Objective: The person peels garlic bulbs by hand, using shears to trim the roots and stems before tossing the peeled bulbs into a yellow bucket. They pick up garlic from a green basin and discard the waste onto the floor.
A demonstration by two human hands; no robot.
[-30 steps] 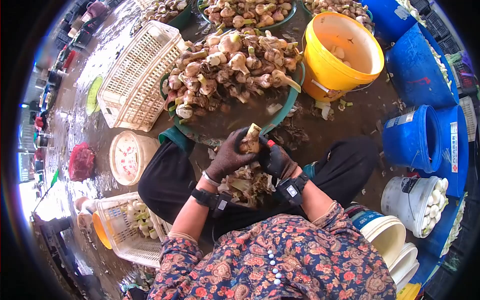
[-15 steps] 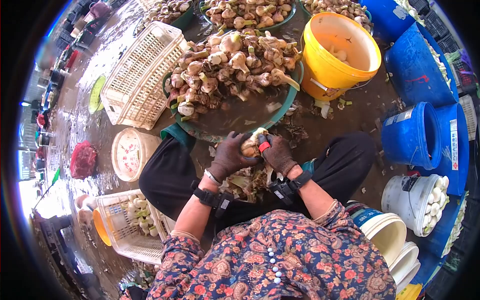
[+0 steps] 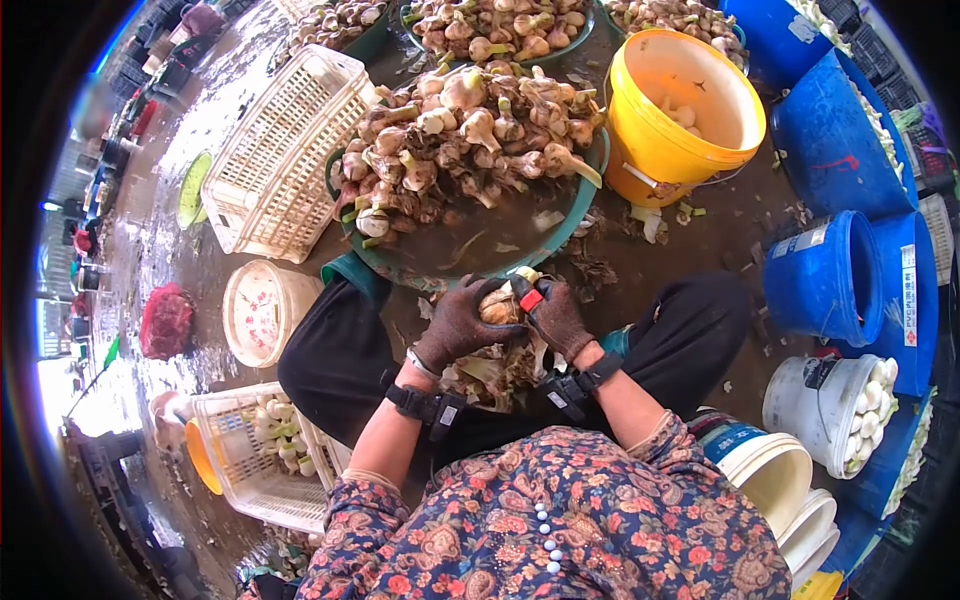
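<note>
My left hand, in a dark brown glove, is wrapped round a garlic bulb between my knees. My gloved right hand is closed at the bulb's right side, on a small tool with a red band; its blade cannot be made out. The bulb's pale stem end points up between both hands. Just beyond them stands a green tub heaped with unpeeled garlic. Below my hands lies a pile of loose skins and peelings.
A yellow bucket with a few pale bulbs stands beyond the tub at right. Blue buckets and a white bucket of peeled garlic line the right side. White crates and a white pail are at left.
The bulb has turned a little between my hands, and more of its brown side shows. My left hand has shifted slightly.
</note>
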